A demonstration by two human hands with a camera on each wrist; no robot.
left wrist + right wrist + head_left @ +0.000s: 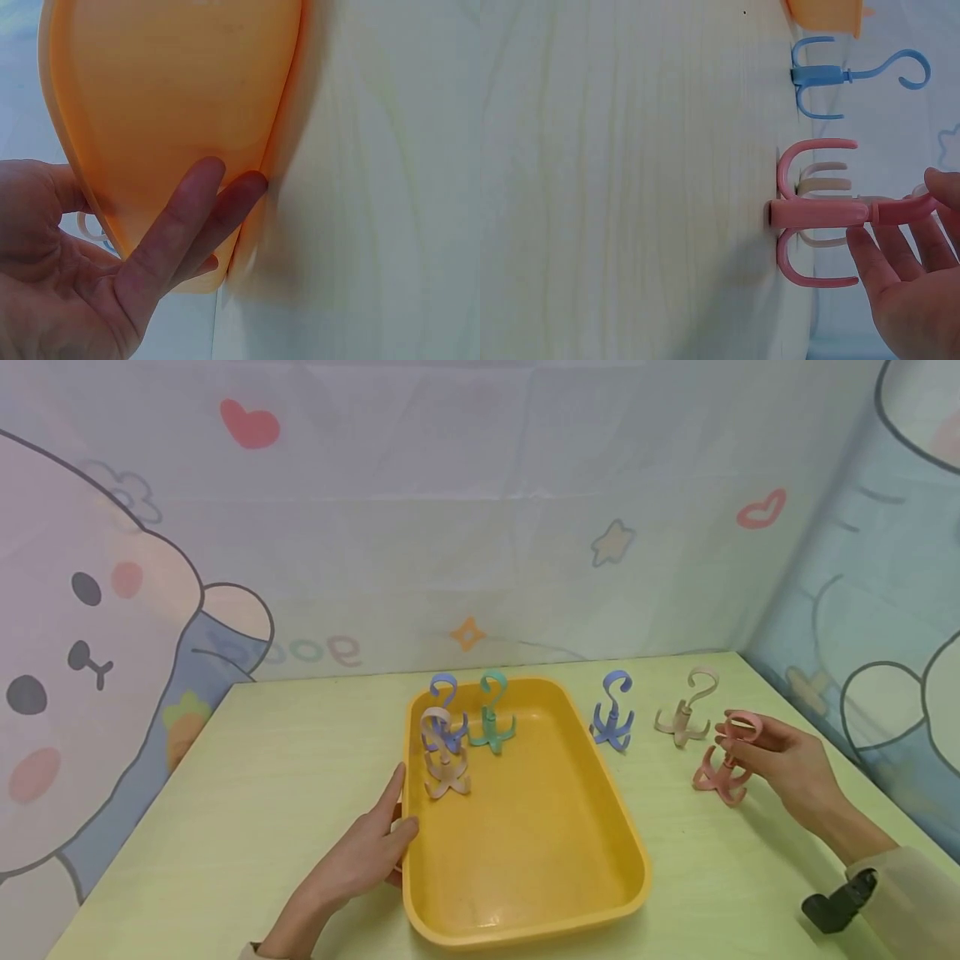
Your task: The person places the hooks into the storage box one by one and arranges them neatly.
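My right hand (791, 768) has its fingers clamped on the pink hook (725, 774) by its upper curve; the hook stands on the right of the tabletop (262, 802). I'd lift straight up, gently, so its prongs clear the beige hook (682, 723) just beyond, to the left. My left hand (367, 852), thumb over the rim, grips the yellow tray (525, 835), which should steady it.

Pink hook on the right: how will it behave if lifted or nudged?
The pink hook is likely stiff: its slim prongs hold an upward curve. Probably light, given its thin, plastic-looking build. Nudged, it might tip, its tall neck rising above low prongs.
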